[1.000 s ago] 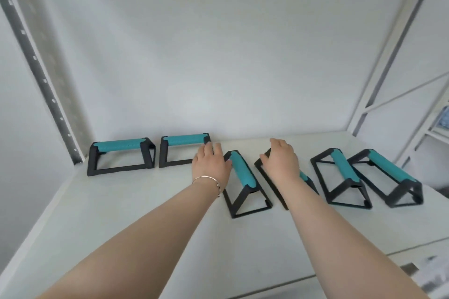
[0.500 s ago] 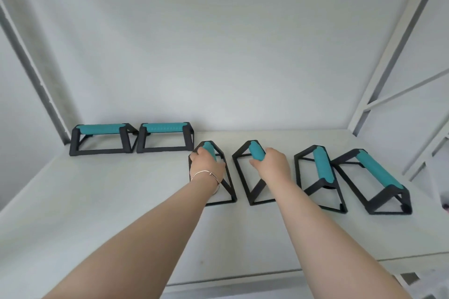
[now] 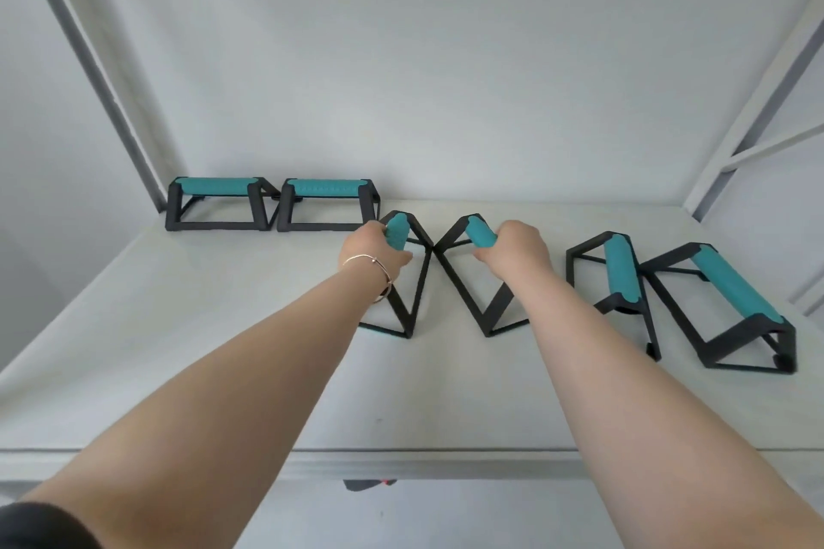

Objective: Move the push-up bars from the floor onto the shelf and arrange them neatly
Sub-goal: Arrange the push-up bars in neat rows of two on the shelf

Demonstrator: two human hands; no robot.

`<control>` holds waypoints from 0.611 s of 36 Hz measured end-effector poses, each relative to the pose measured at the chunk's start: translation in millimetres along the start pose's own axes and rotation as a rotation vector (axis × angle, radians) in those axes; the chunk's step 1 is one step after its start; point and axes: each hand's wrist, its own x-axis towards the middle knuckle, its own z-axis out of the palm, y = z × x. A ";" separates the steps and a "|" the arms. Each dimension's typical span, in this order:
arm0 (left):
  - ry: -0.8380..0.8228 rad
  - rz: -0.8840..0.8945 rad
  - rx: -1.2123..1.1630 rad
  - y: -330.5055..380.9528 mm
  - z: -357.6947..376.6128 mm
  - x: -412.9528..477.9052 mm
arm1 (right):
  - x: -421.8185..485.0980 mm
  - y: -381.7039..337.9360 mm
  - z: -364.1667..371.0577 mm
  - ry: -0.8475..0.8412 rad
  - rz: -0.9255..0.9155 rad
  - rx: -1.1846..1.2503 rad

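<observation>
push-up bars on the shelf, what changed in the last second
A second ago both hands lay on top of the two middle bars; now the left hand and right hand are closed around their teal grips. Those two bars have turned: their far ends now lean towards each other. The two bars at the back left and the two on the right kept their places.

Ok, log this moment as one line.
stage: arranging | left hand: shut on third bar | right hand: shut on fourth bar | six bars on shelf
</observation>
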 end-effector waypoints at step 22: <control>-0.188 0.241 0.560 -162.2 -192.1 69.1 | -9.6 -124.0 50.0 -0.225 -0.476 -0.117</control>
